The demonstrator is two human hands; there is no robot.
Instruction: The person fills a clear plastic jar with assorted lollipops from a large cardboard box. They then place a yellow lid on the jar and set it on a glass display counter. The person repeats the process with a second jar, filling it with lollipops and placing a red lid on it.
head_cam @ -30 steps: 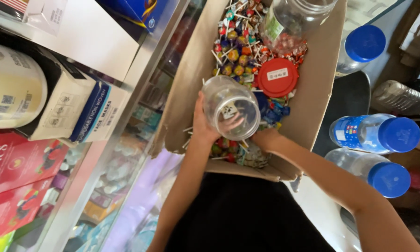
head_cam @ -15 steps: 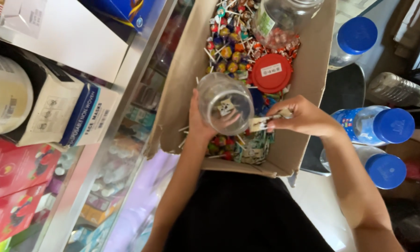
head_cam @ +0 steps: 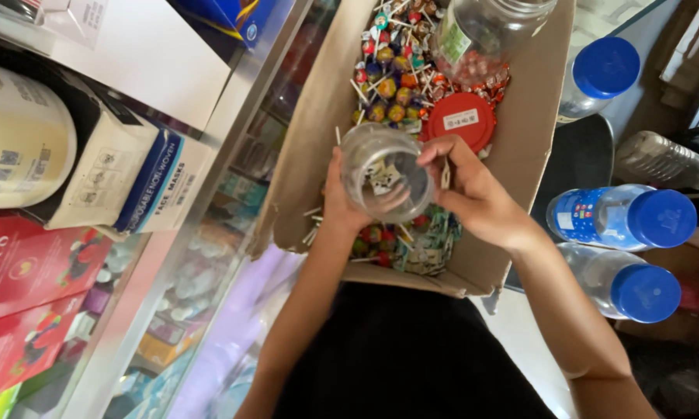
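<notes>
L hand (head_cam: 340,203) clamped round clear jar (head_cam: 386,172), held over near end of cardboard box (head_cam: 532,147). R hand (head_cam: 473,194) pinching lollipop sticks (head_cam: 445,172) at jar mouth. Advice: keep jar tilted twd R hand, feed sticks w/ candy end first.

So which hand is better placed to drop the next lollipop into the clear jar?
Probably the right hand: it pinches a lollipop at the clear jar mouth, while the left hand is occupied gripping the jar.
</notes>
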